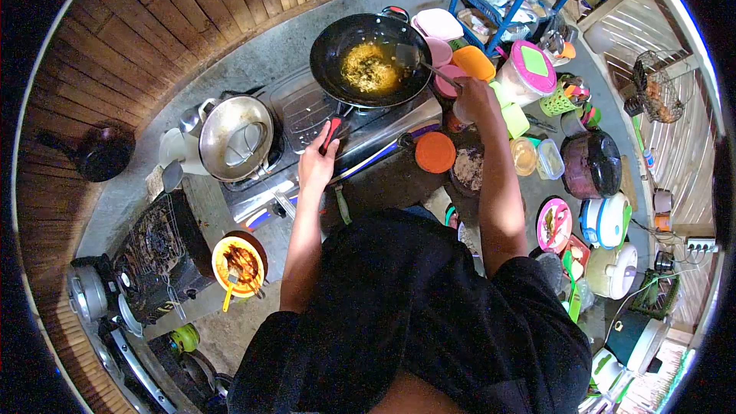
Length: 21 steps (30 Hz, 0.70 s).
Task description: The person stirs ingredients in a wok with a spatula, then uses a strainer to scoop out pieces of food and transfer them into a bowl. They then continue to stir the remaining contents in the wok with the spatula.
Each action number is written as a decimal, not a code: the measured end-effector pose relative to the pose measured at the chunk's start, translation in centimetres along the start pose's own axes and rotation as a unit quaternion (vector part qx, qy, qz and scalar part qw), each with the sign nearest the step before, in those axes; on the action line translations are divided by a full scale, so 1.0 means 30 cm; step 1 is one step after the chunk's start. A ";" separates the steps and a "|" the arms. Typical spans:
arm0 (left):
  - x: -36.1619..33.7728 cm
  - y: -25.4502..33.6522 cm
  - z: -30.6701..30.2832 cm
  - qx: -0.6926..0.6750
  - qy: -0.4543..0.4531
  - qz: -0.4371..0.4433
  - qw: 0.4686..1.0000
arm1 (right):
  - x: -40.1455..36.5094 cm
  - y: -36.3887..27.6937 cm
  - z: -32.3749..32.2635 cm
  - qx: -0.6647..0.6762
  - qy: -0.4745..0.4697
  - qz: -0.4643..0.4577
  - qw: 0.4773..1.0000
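Note:
A black wok (pixel 327 69) sits on the right side of the stove, with yellowish chopped food (pixel 368 67) in oil at its middle. My left hand (pixel 316 165) is closed around the wok's red and black handle (pixel 333 132). My right hand (pixel 477 101) grips the handle of a dark spatula (pixel 410 55), whose blade is at the wok's right inner side, beside the food. On the stove's left side rests a metal pan (pixel 236 138).
Pink, orange and green containers (pixel 474 64) stand right of the wok, below a blue rack (pixel 494 11). An orange lid (pixel 435 152) lies near my right forearm. At lower left are a yellow bowl of red sauce (pixel 238 267) and a charred grill (pixel 161 249).

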<state>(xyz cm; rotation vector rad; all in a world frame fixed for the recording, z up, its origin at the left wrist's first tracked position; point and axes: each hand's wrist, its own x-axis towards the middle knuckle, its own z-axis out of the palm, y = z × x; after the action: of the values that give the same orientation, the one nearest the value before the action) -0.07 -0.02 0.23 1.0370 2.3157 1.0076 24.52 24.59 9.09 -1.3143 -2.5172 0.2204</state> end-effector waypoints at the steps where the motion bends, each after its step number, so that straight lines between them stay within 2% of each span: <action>1: 0.000 -0.003 0.004 -0.004 0.007 0.004 1.000 | 0.003 0.008 0.004 -0.015 -0.032 -0.010 0.999; 3: 0.001 -0.008 0.008 -0.007 0.015 0.008 1.000 | 0.008 0.009 0.011 -0.031 -0.064 -0.022 0.997; 5: 0.002 -0.012 0.012 -0.012 0.023 0.019 0.999 | 0.012 -0.008 0.017 -0.044 -0.143 -0.029 0.988; 6: 0.000 -0.007 0.009 -0.012 0.024 0.019 0.999 | 0.010 -0.010 0.021 -0.044 -0.143 -0.029 0.988; 8: -0.004 0.005 0.002 0.003 0.012 -0.001 1.000 | 0.003 -0.014 0.028 0.094 -0.174 -0.059 0.978; 9: -0.002 0.000 0.004 0.003 0.013 -0.001 1.000 | 0.002 -0.002 0.057 0.094 -0.173 -0.060 0.979; 11: 0.002 -0.017 0.013 -0.024 0.021 0.026 0.999 | 0.003 0.032 0.134 0.086 -0.124 -0.174 0.973; 12: 0.004 -0.018 0.015 -0.024 0.022 0.026 0.999 | 0.000 0.000 0.104 0.086 -0.123 -0.174 0.973; 14: 0.003 -0.021 0.017 -0.017 0.028 0.028 0.999 | -0.019 -0.098 0.013 0.194 -0.201 -0.019 0.960; 15: 0.003 -0.020 0.016 -0.017 0.028 0.028 0.999 | -0.017 -0.095 0.018 0.194 -0.201 -0.018 0.960; 17: 0.003 -0.017 0.013 -0.007 0.018 0.012 1.000 | -0.002 -0.080 0.047 0.199 -0.126 -0.038 0.971; 18: 0.003 -0.016 0.013 -0.007 0.018 0.012 1.000 | 0.023 -0.048 0.087 0.199 -0.126 -0.038 0.971; 20: 0.002 -0.015 0.013 -0.005 0.024 0.016 1.000 | 0.081 0.031 0.176 0.127 0.013 -0.112 0.986; 21: 0.003 -0.021 0.017 -0.005 0.024 0.016 1.000 | 0.089 0.022 0.161 0.127 0.012 -0.111 0.986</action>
<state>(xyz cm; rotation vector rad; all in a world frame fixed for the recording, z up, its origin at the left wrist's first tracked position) -0.12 -0.01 -0.58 1.0606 2.3376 1.0661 22.03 27.16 4.84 -0.9255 -2.4902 0.4544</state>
